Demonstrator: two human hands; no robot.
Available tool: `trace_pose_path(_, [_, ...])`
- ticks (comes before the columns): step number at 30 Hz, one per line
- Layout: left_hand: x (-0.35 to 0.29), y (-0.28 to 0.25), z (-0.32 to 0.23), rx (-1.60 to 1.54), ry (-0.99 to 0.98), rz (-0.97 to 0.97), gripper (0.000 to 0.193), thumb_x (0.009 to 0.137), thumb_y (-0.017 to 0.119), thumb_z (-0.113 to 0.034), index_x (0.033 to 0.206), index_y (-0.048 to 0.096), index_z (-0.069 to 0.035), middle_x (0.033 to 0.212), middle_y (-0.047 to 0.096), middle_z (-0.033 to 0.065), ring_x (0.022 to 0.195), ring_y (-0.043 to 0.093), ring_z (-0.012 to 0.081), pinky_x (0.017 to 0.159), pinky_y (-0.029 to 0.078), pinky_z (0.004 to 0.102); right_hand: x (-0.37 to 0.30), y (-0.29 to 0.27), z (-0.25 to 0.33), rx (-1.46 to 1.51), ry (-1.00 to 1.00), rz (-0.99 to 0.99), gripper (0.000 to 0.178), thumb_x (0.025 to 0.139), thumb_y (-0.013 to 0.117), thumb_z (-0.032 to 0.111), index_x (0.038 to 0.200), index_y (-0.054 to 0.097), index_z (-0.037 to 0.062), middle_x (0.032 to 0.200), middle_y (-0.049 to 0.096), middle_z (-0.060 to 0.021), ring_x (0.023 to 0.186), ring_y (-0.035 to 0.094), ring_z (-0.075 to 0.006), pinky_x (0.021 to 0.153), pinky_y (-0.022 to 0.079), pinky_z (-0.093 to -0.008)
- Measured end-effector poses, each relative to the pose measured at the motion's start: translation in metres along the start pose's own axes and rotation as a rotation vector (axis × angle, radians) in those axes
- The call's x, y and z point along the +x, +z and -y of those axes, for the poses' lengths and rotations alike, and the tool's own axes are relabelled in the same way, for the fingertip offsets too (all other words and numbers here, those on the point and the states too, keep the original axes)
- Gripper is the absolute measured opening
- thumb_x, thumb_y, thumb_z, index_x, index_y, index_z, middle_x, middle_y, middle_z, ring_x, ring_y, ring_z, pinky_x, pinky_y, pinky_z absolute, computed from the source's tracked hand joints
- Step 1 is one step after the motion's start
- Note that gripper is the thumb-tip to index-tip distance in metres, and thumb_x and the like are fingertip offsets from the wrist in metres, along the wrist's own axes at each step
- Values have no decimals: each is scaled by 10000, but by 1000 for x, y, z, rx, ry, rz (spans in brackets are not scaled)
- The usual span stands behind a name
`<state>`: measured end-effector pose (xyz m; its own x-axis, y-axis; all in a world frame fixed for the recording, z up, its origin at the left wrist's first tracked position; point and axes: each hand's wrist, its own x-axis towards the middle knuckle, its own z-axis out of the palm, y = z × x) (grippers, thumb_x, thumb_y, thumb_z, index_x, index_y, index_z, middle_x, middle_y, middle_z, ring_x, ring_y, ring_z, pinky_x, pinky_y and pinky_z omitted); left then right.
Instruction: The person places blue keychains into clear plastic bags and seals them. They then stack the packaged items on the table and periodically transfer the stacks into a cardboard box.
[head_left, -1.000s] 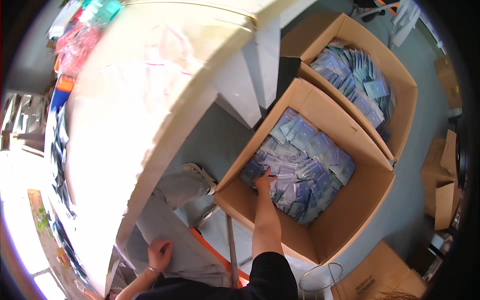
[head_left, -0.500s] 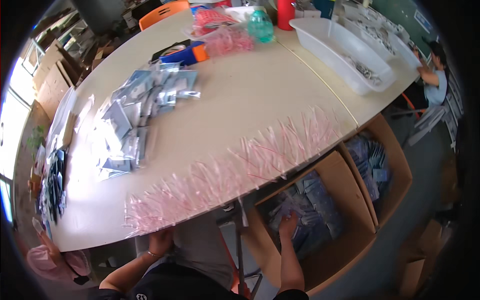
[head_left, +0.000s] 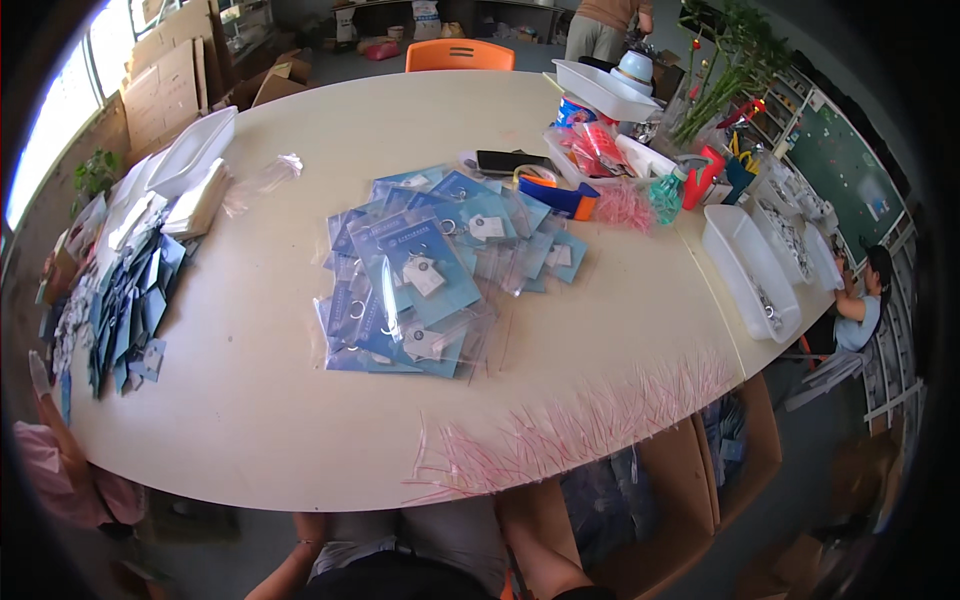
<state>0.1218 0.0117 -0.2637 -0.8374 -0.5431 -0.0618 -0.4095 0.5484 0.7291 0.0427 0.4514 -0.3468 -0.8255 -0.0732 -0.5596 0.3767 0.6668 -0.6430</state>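
Observation:
My left forearm (head_left: 292, 555) rises from the lower edge, and my left hand (head_left: 306, 522) lies by my lap at the table's near edge, mostly hidden. My right forearm (head_left: 535, 545) runs up beside a cardboard box (head_left: 660, 540) of blue packets under the table; its hand is hidden behind the table edge. Above both arms, pink-tipped clear strips (head_left: 580, 425) lie spread along the edge. A pile of blue cards in clear bags (head_left: 420, 280) covers the middle of the pale round table (head_left: 250, 400).
Dark blue cards (head_left: 125, 310) and a white tray (head_left: 195, 150) are at the left. Long white trays (head_left: 750, 270), a teal spray bottle (head_left: 667, 195) and a plant (head_left: 730, 70) are at the right. A second box (head_left: 740, 450) stands beside the first. One person (head_left: 860, 300) sits right, another (head_left: 60, 470) left.
The view has swung up from the boxes under the table to the tabletop. My right hand, which was reaching into the box of blue packets, is out of sight now.

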Motion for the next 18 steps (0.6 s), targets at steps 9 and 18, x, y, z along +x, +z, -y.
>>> trace_pose_path(9, [-17,1,48,569,-281,613,350,924,563,-242,1167,656,-9,1142,674,217,1073,637,389,943,496,454,52,-67,41,-138,201,43,415,925,643,280,1256,636,29,1152,683,-192,1065,654,-262,906,505,-368])
trace_pose_path(18, [0,45,32,600,-82,862,371,911,556,-228,1203,647,-17,1177,666,223,1097,639,384,968,498,436,50,-93,45,-244,153,89,445,934,629,351,1256,644,46,1148,686,-205,1039,664,-277,885,513,-381])
